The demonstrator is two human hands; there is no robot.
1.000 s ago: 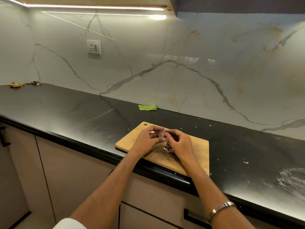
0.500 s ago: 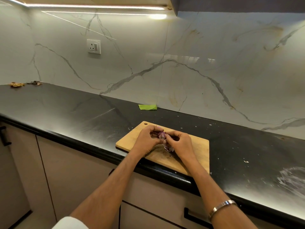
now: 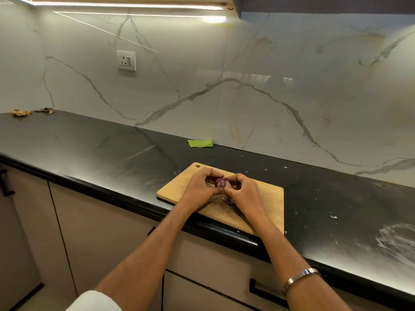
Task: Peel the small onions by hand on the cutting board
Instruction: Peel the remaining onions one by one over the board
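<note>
— Since a moment ago, what has shifted?

— Barely anything: both hands have crept a touch closer over the onion (image 3: 220,182), and I've rolled it so its purple side faces up.

— Start nearest you. What's there?

— One metal bangle (image 3: 299,276) on my right wrist, one white sleeve (image 3: 94,301) on my left arm. Then my left hand (image 3: 200,186) and right hand (image 3: 243,190), fingers curled tight round that one onion, held just above the cutting board (image 3: 177,189). I'd say the left steadies while the right picks at the skin, and holding it over the board lets the peel drop there.

— Any peel down already?

— One small heap of peelings (image 3: 227,200) under my right hand; how many pieces, I cannot tell.

— And farther off?

— One green scrap (image 3: 200,143) at the back of the bench (image 3: 89,144), two little piles of dry bits (image 3: 21,112) far left, and one wall socket (image 3: 127,60).
</note>
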